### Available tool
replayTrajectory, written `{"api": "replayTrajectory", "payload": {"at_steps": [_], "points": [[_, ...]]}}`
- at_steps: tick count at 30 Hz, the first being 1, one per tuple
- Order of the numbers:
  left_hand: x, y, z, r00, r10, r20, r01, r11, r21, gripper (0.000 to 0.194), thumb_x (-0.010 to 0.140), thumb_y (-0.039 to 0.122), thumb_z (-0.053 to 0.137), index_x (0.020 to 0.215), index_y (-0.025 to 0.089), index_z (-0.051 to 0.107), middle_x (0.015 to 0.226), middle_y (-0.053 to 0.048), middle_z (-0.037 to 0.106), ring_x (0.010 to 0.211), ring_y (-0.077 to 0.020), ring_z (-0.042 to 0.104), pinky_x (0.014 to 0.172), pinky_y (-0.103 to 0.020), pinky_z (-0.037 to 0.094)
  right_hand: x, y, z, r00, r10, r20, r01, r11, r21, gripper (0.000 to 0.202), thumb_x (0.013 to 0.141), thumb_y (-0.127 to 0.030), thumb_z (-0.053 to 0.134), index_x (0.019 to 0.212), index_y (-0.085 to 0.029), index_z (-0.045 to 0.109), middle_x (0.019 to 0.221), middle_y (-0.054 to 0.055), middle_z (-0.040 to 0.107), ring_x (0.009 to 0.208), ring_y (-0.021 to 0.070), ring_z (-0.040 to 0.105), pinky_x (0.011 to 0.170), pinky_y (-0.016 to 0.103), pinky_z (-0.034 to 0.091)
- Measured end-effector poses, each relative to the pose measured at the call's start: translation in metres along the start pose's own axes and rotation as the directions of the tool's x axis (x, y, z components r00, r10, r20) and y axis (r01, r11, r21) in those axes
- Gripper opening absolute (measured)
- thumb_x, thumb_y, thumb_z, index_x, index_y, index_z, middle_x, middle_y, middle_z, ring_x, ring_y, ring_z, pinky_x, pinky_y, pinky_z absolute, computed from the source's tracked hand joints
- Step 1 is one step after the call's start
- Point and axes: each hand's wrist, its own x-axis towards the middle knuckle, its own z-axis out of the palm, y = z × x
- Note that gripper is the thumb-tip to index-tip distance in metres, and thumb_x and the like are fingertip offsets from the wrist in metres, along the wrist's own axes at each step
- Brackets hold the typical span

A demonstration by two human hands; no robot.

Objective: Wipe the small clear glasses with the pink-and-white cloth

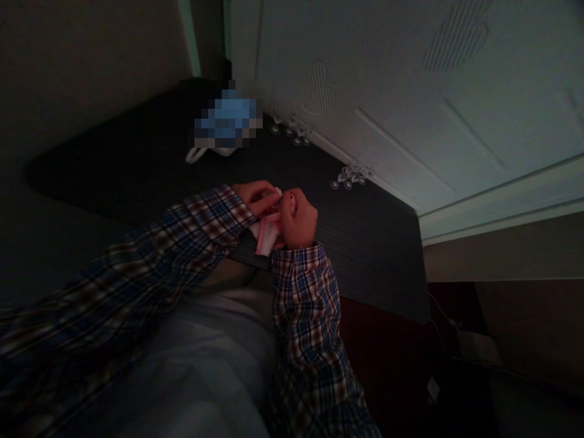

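Note:
A small white cloth with pink edges (267,236) hangs between my two hands, over the near edge of a dark table (365,243). My left hand (259,197) is closed on its upper part, the fingers bent towards the other hand. Close beside it on the right, my right hand (298,219) is curled in a fist around the cloth's right side. The hands nearly touch each other, and part of the cloth is hidden behind the fingers. The view is dim.
A pixelated blue object (228,118) with a white strap stands at the table's back left. Clear small-footed pieces (351,174) sit along the back edge against a white panel with heart patterns (387,109). A white cable (441,309) hangs beyond the right edge.

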Motion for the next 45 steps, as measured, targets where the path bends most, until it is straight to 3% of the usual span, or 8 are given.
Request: {"api": "replayTrajectory", "payload": {"at_steps": [14,23,37,45], "points": [[-0.002,0.005,-0.002,1.0,0.0,-0.007,0.0,1.0,-0.009,0.037,0.074,0.048,0.049,0.092,0.017,0.061,0.069,-0.001,0.064,0.061,-0.0129,0.059,0.05,-0.017,0.042,0.0,-0.001,-0.001,1.0,0.025,0.011,-0.025,1.0,-0.013,0.029,0.088,-0.036,0.031,0.082,-0.02,0.054,0.069,-0.001,0.055,0.065,0.0096,0.051,0.063,0.021,0.035],[0.002,-0.004,0.001,1.0,-0.005,-0.018,0.006,1.0,0.015,0.041,0.074,0.05,0.049,0.093,0.016,0.06,0.061,0.001,0.061,0.053,-0.0115,0.055,0.046,-0.017,0.04,0.0,0.0,0.0,1.0,0.002,-0.006,-0.002,0.999,-0.049,0.028,0.089,-0.035,0.03,0.083,-0.02,0.053,0.068,-0.001,0.056,0.063,0.01,0.052,0.061,0.022,0.033],[-0.001,0.007,-0.006,0.998,-0.039,0.049,0.035,0.995,0.093,0.041,0.076,0.047,0.046,0.098,0.015,0.059,0.07,-0.001,0.064,0.061,-0.0118,0.059,0.05,-0.016,0.042,0.0,0.0,0.0,1.0,0.015,0.007,-0.015,0.999,-0.041,0.029,0.088,-0.038,0.031,0.082,-0.021,0.053,0.069,-0.001,0.056,0.064,0.0106,0.052,0.061,0.022,0.033],[0.001,-0.002,0.001,0.999,-0.034,-0.01,0.035,0.999,0.029,0.039,0.078,0.043,0.048,0.1,0.013,0.059,0.073,-0.002,0.064,0.056,-0.0096,0.054,0.048,-0.017,0.04,0.0,-0.001,0.0,1.0,0.021,0.006,-0.02,0.999,-0.037,0.029,0.088,-0.039,0.03,0.082,-0.021,0.052,0.069,-0.001,0.056,0.064,0.0107,0.052,0.061,0.022,0.033]]}}
